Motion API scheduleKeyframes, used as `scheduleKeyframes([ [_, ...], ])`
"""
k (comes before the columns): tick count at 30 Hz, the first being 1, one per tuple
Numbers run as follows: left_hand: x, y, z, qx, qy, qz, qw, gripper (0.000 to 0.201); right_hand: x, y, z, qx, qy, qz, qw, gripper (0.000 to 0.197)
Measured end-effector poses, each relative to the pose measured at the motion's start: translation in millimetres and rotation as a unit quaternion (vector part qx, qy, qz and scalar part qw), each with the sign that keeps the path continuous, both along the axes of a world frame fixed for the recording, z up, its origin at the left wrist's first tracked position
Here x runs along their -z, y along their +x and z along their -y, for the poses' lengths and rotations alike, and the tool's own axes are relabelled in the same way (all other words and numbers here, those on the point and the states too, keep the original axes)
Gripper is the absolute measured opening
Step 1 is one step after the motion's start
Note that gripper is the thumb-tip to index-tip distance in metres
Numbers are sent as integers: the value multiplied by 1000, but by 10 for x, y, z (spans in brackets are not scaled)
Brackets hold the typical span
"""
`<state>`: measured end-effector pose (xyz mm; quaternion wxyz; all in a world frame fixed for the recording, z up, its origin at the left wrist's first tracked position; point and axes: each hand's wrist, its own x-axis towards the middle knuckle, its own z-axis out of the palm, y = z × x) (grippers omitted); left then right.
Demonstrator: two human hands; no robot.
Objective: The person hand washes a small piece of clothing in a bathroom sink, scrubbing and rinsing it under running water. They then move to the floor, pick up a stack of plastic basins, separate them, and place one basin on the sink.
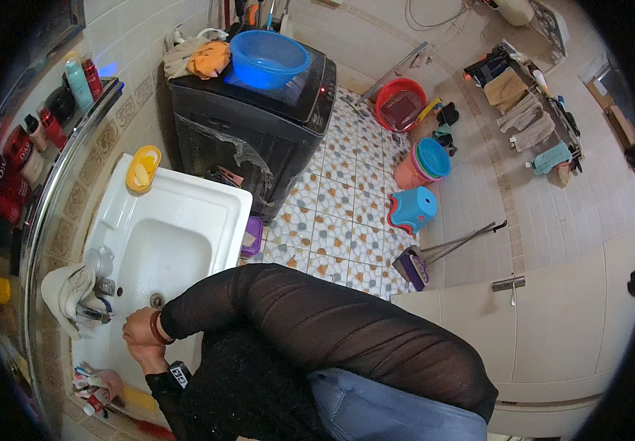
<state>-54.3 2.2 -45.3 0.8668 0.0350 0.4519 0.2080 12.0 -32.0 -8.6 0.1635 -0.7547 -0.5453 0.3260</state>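
Observation:
Both my hands are together over the white washbasin (207, 192), close to the metal tap (94, 314). My right hand (140, 325), with a reddish-brown bracelet at its wrist, reaches in from the right in a sheer black sleeve and lies closed over my left hand (148, 356). The left forearm comes up from the lower edge in a dark sleeve with a small black-and-white patch. Most of the left fingers are hidden, and no water can be made out. A whitish cloth (67, 290) drapes behind the tap. Just above my hands shows the drain (157, 300).
A yellow soap dish (142, 169) sits on the basin's far corner. Toothbrushes and a pink cup (108, 386) stand near my left arm. Bottles (79, 82) line the shelf. Beyond are a black washing machine (218, 110), blue basin (270, 59), buckets (409, 167) and blue stool (414, 208).

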Motion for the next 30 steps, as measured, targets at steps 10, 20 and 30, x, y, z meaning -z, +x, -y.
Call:
scheduleKeyframes([
  [10, 110, -149, -39, 66, 91, 202, 973, 36, 438, 200, -17, 12, 127, -99, 987, 34],
  [20, -83, -392, 1, 374, 557, -129, 730, 38, 448, 435, -51, -19, 109, -62, 992, 34],
  [30, 322, -691, -344, 65, 342, -83, 934, 43, 78, 648, 228, 123, -10, -385, 915, 53],
])
